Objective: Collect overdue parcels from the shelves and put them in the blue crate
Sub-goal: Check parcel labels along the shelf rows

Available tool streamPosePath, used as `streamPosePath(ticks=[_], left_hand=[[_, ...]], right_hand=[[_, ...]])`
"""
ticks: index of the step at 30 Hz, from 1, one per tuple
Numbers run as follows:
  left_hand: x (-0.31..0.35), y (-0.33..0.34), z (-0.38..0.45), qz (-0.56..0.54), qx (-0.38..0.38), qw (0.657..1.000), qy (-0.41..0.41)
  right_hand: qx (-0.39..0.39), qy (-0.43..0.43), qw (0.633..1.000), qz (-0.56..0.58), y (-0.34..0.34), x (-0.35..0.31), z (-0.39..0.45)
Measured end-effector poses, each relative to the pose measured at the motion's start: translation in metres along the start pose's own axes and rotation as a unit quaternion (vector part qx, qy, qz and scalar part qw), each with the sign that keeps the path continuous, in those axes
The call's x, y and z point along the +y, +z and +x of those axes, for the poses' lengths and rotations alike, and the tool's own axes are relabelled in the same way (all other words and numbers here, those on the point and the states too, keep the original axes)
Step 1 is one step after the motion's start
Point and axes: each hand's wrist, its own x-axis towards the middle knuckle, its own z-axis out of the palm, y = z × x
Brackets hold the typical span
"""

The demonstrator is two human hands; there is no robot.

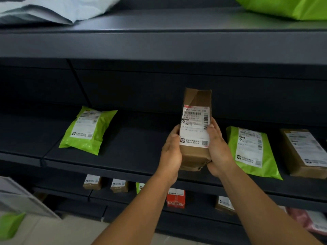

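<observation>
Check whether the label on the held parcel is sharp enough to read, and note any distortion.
Head view: the brown parcel held by the left hand and right hand shows barcodes, but its print is motion-softened; the shelf edge bows from wide-angle distortion; corners blur.

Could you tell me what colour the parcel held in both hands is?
Brown, with a white label; head view.

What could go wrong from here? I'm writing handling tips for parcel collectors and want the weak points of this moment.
1. The brown parcel is held upright above the middle shelf by its lower half only, left hand and right hand at its sides; it might tip or slip.
2. The green mailer lies close beside the right hand and could get nudged toward the shelf edge.
3. The blue crate is out of view, so the carry is unchecked.
</observation>
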Motion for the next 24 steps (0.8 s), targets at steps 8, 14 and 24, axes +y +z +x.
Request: streamPosePath(ticks=[8, 14, 24], left_hand=[[-0.002, 0.001, -0.010, 0.012, -0.018, 0.999, 0.047], [-0.002, 0.001, -0.012, 0.019, -0.027, 0.998, 0.060], [-0.001, 0.003, -0.018, 0.013, -0.035, 0.997, 0.062]], right_hand=[[-0.035, -0.046, 0.998, 0.026, -0.005, 0.001, -0.007], [-0.034, -0.053, 0.997, 0.032, -0.006, 0.000, -0.011], [-0.047, -0.057, 0.997, 0.032, -0.010, -0.001, -0.019]])
